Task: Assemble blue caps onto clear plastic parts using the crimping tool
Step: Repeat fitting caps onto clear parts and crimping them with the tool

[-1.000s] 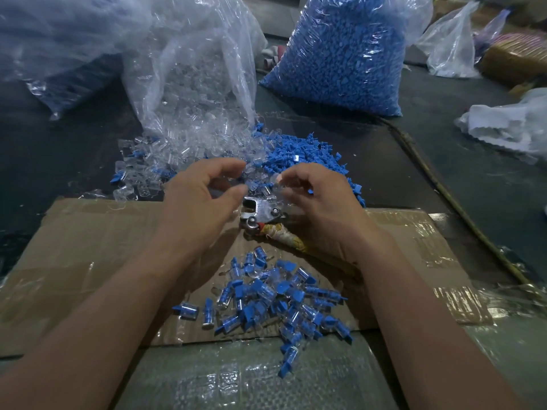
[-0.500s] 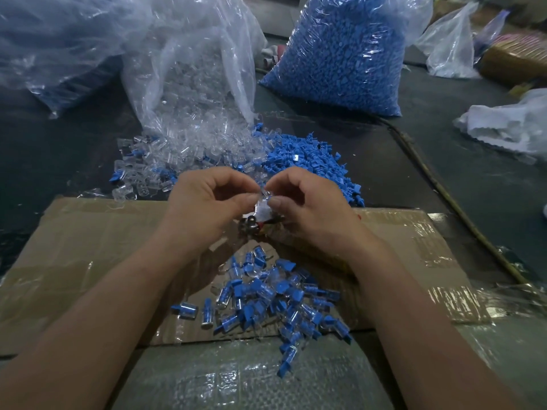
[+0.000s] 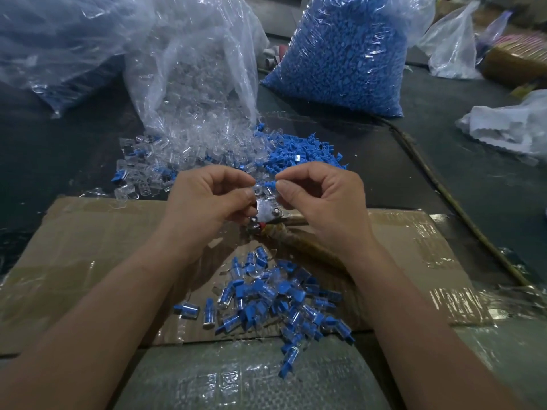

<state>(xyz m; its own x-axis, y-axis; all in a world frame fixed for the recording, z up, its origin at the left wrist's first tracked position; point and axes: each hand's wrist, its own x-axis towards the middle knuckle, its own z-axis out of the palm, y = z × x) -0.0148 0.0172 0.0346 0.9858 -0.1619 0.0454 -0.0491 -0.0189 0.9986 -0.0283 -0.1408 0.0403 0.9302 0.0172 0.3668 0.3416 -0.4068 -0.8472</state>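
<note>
Blue cap (image 3: pixel 267 184) sits just over the crimping tool (image 3: pixel 266 211) in the head view, pinched between thumb and forefinger of the right hand (image 3: pixel 322 202), while the left hand (image 3: pixel 207 202) pinches a clear plastic part (image 3: pixel 260 191) right beside it. Doing this well likely means lining the cap's stem square with the part's opening and seating it fully before crimping

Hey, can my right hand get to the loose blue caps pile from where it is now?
Probably yes. The loose blue caps lie just beyond the right hand with nothing between, though its grip is pinching a blue cap.
</note>
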